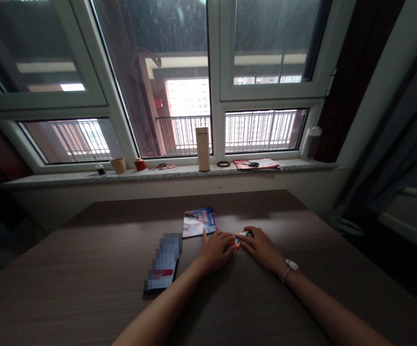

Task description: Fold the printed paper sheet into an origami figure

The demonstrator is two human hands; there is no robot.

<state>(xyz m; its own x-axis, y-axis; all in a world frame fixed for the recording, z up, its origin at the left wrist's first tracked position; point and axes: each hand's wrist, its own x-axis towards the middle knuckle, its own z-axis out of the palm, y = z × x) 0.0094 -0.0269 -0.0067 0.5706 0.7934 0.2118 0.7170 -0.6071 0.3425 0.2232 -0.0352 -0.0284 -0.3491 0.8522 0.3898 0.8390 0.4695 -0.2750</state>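
Between my two hands, flat on the table, lies a small folded piece of colourful paper [237,241], white with orange-red and blue. My left hand [216,250] holds its left side, thumb raised toward a printed booklet. From the other side, my right hand [262,246] presses the paper with its fingertips; a bracelet [290,266] circles that wrist. Fingers cover much of the paper, so its full shape is hidden. The blue and pink booklet [199,222] lies just beyond my left hand. A phone [164,264] with a blurred screen rests left of my left forearm.
The brown table [85,254] reaches toward a stone windowsill [179,174]. Along the sill stand a paper cup [118,166], a red spool-like item [140,165], a tall beige flask [203,149], red papers [262,164] with a dark round item, and a grey bottle [311,143].
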